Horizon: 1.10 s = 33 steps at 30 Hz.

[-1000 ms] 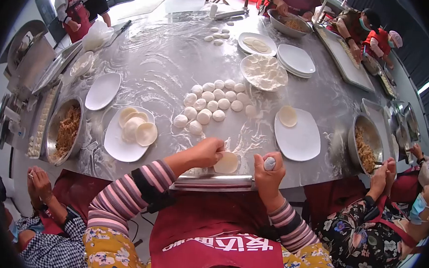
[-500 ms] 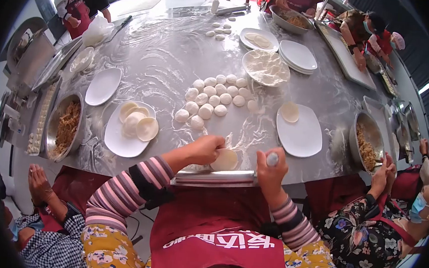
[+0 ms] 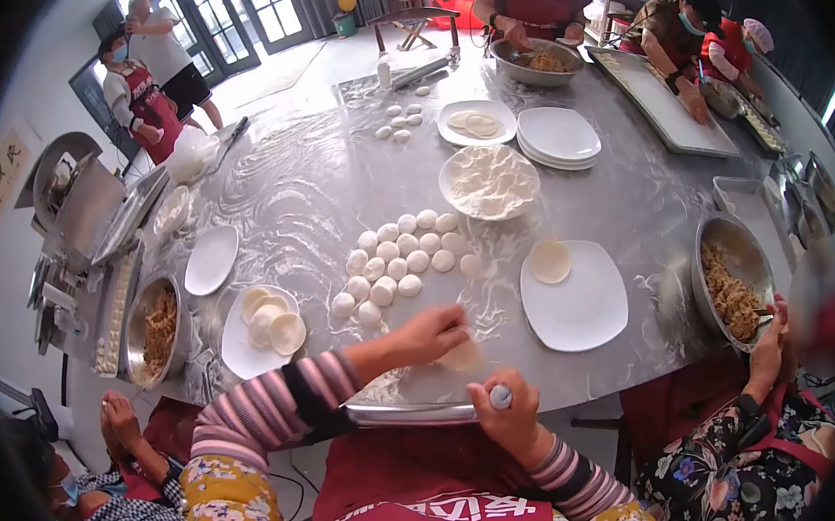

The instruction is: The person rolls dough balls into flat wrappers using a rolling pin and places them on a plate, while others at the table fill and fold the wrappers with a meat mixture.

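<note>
My right hand is wrapped around a rolling pin, whose rounded end shows above the fist. My left hand is closed, fingertips at the edge of a thin round dough wrapper, which looks smeared by motion. Both hands are near the table's front edge, the wrapper just ahead of the right fist. Beyond my left hand lie several floured dough pieces in a cluster. A white plate ahead of my right hand carries one wrapper; another plate on the left bears several overlapping wrappers.
A bowl of flour and stacked white plates stand farther back. Filling bowls are at the left and right, the right one touched by a seated co-worker's hand. An oval plate sits on the left.
The camera view has tilted upward, showing more of the doors. My left hand has moved forward and right with the wrapper. My right hand still grips the rolling pin.
</note>
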{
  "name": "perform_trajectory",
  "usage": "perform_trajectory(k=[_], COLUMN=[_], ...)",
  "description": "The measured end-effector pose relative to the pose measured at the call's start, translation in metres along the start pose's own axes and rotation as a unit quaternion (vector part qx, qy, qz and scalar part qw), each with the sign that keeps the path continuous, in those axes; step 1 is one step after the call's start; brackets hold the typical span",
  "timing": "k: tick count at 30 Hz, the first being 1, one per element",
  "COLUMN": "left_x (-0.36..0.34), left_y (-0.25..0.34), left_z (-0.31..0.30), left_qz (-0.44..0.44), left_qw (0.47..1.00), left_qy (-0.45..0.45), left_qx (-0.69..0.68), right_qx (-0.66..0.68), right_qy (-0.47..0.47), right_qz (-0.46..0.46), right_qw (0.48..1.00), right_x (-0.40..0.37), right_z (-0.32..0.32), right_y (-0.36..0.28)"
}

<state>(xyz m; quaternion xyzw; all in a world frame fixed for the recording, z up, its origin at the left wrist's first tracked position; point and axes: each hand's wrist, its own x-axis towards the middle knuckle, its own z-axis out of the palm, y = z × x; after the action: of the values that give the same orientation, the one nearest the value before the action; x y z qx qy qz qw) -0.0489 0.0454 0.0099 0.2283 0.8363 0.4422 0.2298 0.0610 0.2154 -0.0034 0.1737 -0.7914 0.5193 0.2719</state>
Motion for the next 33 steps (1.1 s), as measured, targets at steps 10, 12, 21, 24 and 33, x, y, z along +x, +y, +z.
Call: perform_trajectory(k=[10,12,21,24,33], left_x=[0.061,0.043,-0.036,-0.052,-0.069], left_y=[0.005,0.01,-0.002,-0.006,-0.002], left_z=[-0.016,-0.014,-0.017,0.006,0.024], left_qz=[0.122,0.084,-0.098,-0.075,-0.023], left_qw=[0.888,0.911,0.986,0.975,0.954], left_qy=[0.08,0.075,0.027,0.171,0.269], left_qx=[0.435,0.398,0.128,0.121,0.134], right_qx=[0.075,0.062,0.096,0.172,-0.402], right_qy=[0.005,0.005,-0.102,-0.035,-0.077], right_qz=[0.017,0.027,0.102,0.089,0.267], right_qw=[0.997,0.998,0.985,0.98,0.872], right_x=[0.009,0.009,0.025,0.047,0.107], right_z=[-0.001,-0.002,-0.01,-0.017,-0.068], right_y=[-0.003,-0.006,-0.003,0.028,0.113])
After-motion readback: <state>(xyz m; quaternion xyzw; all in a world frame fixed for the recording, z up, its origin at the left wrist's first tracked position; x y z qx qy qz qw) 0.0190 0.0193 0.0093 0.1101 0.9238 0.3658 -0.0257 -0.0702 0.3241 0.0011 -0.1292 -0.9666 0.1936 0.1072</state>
